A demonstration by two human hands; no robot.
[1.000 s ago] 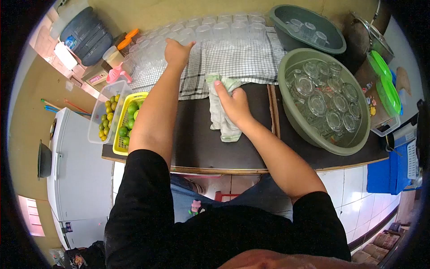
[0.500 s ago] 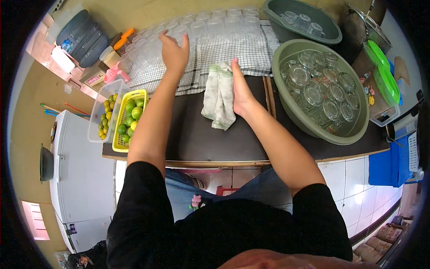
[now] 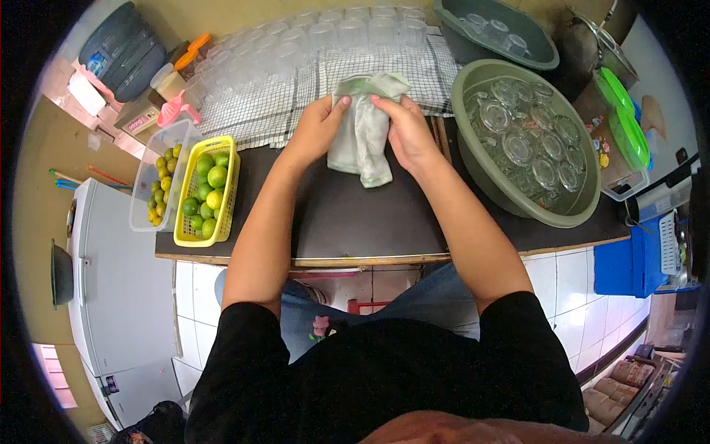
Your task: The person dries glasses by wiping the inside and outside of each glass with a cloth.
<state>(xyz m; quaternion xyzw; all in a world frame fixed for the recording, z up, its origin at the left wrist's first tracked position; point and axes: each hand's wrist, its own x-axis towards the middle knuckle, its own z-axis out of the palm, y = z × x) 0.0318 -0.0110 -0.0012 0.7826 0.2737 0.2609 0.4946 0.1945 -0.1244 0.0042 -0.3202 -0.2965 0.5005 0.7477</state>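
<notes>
A pale green and white cloth [image 3: 362, 137] hangs between my two hands over the dark tabletop. My left hand [image 3: 322, 127] grips its left side, thumb on top. On the other side, my right hand [image 3: 407, 129] pinches the cloth near its upper right part. Just behind the hands lies a checked cloth [image 3: 281, 111], on which rows of clear upturned glasses [image 3: 351, 33] stand. To the right, a large green basin [image 3: 473, 163] holds several wet glass mugs [image 3: 518, 148].
At the left are a yellow basket [image 3: 231, 185] of limes and a clear box [image 3: 140, 203] of small citrus fruit. Behind the large basin, a second grey-green basin [image 3: 543, 55] holds several glasses. The table's front edge [image 3: 370, 260] runs before my body.
My left hand has come back from the glasses to the cloth and has closed on it. My right hand, open beside the cloth half a second ago, now pinches it. The view has shifted slightly.
</notes>
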